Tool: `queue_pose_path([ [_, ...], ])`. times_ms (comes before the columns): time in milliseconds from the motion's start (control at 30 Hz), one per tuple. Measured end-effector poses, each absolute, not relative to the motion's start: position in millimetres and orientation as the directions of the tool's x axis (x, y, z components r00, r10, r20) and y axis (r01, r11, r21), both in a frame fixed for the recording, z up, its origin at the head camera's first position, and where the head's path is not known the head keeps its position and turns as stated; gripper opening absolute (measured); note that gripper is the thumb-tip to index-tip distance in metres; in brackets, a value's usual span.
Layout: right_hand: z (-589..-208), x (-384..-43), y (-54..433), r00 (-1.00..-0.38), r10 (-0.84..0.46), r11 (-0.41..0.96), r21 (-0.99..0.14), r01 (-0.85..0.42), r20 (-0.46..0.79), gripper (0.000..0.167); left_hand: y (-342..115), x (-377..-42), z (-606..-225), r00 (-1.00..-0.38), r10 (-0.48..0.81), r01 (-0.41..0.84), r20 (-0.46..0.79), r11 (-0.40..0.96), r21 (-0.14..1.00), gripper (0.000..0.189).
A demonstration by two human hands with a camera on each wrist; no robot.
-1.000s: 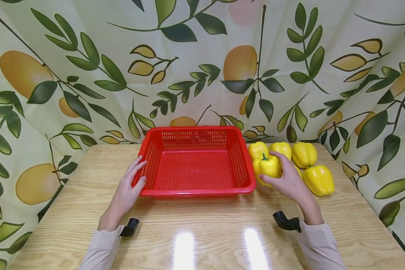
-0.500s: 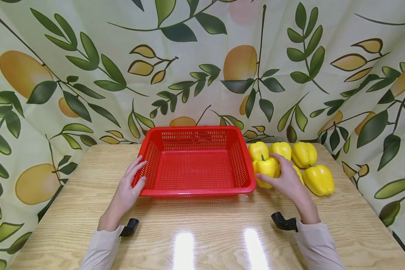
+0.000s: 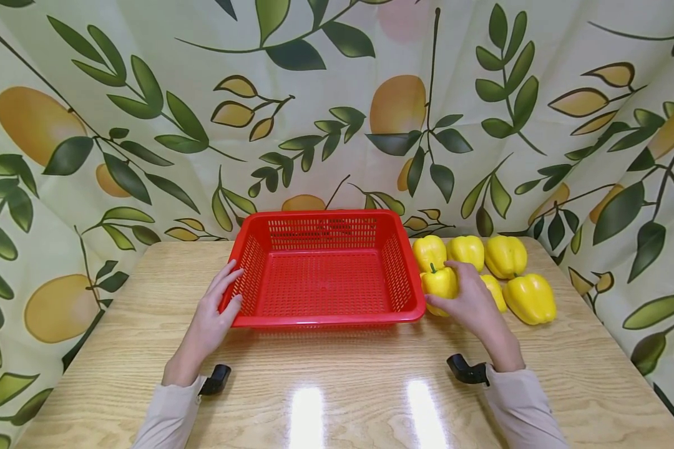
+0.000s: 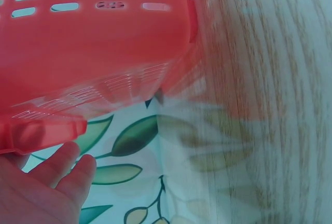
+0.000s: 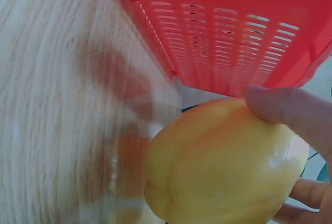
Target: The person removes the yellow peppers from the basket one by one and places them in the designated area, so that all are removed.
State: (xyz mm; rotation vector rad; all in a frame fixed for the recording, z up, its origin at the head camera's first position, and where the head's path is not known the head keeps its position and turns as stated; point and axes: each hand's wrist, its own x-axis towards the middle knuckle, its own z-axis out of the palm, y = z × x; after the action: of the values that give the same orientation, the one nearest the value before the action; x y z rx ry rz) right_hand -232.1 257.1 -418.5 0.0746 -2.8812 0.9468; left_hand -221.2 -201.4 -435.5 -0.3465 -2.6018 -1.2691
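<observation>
In the head view, a yellow bell pepper (image 3: 440,284) with a green stem is held between the thumb and fingers of my right hand (image 3: 472,299), close to the right wall of a red plastic basket (image 3: 326,320). The right wrist view shows that bell pepper (image 5: 223,167) from below, thumb on its upper side, the basket (image 5: 223,42) beyond. My left hand (image 3: 213,315) touches the basket's left rim with loosely extended fingers. In the left wrist view, two fingertips (image 4: 78,175) of it show beside the rim; its thumb is hidden there.
Several more yellow bell peppers (image 3: 530,299) lie grouped to the right of the basket, one partly behind my right hand. The wooden table (image 3: 365,380) ends at the back against a leaf-and-fruit patterned curtain (image 3: 314,149). The basket's perforated bottom (image 3: 322,284) is bare.
My right hand and the bell pepper in it have shifted slightly left and towards me, nearer the basket. My left hand stays at the left rim.
</observation>
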Motion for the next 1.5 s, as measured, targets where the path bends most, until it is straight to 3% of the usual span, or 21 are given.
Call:
queue_pose_path([
  [1500,-416.5,-228.2,257.2,-0.995,-0.091,0.840,-0.534,-0.093,0.030,0.080,-201.0,-222.0,-435.2,-0.949,0.102,0.299,0.298,0.589,0.751,0.048],
])
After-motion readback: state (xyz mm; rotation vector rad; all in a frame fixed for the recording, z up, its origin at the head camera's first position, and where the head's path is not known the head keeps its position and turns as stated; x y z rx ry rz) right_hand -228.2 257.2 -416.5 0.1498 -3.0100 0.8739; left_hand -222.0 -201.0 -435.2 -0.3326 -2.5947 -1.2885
